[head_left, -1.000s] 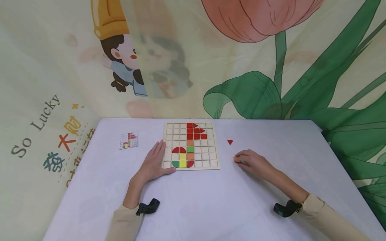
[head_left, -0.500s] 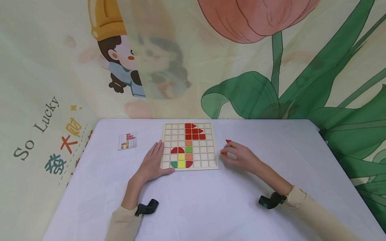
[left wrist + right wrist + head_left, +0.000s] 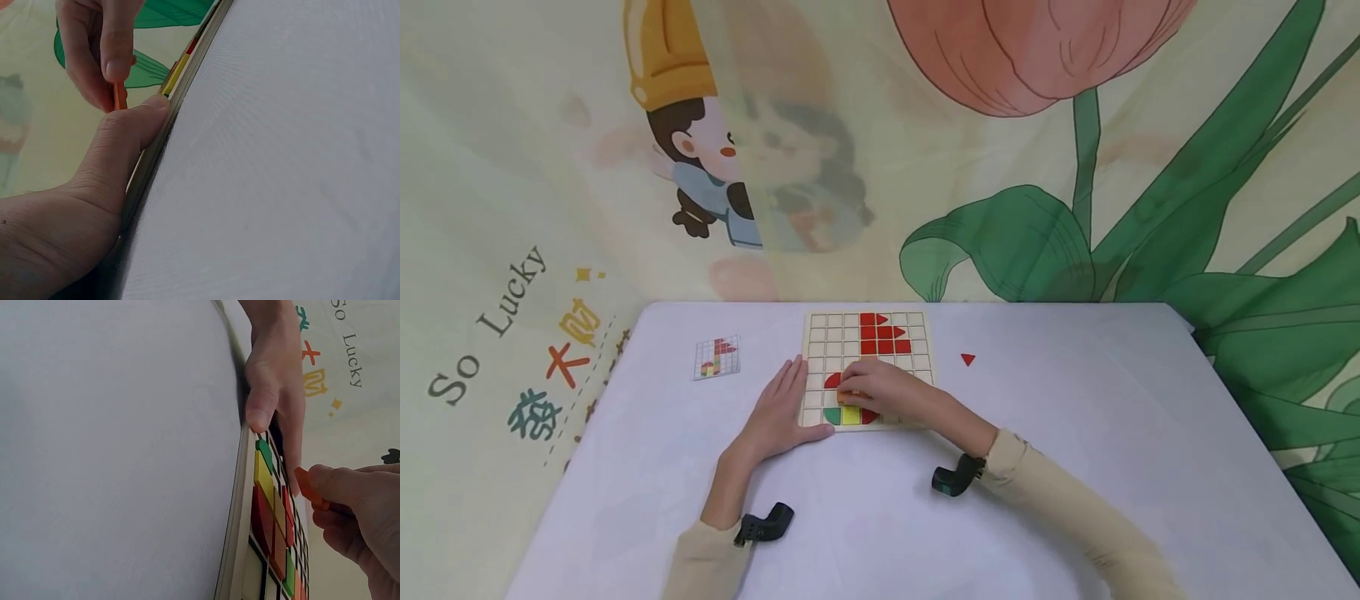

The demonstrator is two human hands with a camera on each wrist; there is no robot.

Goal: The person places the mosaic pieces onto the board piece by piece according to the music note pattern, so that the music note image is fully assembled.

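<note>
In the head view a square wooden grid board (image 3: 836, 336) lies on the table, with red, orange, green and yellow flat pieces set in some of its cells. My left hand (image 3: 775, 410) rests along the board's left side, fingers straight, with the thumb at the near edge. Over the board's lower middle, my right hand (image 3: 891, 390) pinches an orange tile (image 3: 307, 487) between thumb and fingers. The right wrist view shows this tile tilted and raised above the pieces. Part of the grid and some pieces are hidden under the right hand.
A loose red triangle (image 3: 967, 359) lies to the right of the board. Left of it is a small printed card (image 3: 717, 358) with a coloured grid pattern. White cloth (image 3: 865, 517) covers the table, and a printed curtain (image 3: 1000, 150) hangs behind.
My right hand has carried the orange tile leftward from the table right of the board to over its lower middle. My left hand has stayed at the board's edge.
</note>
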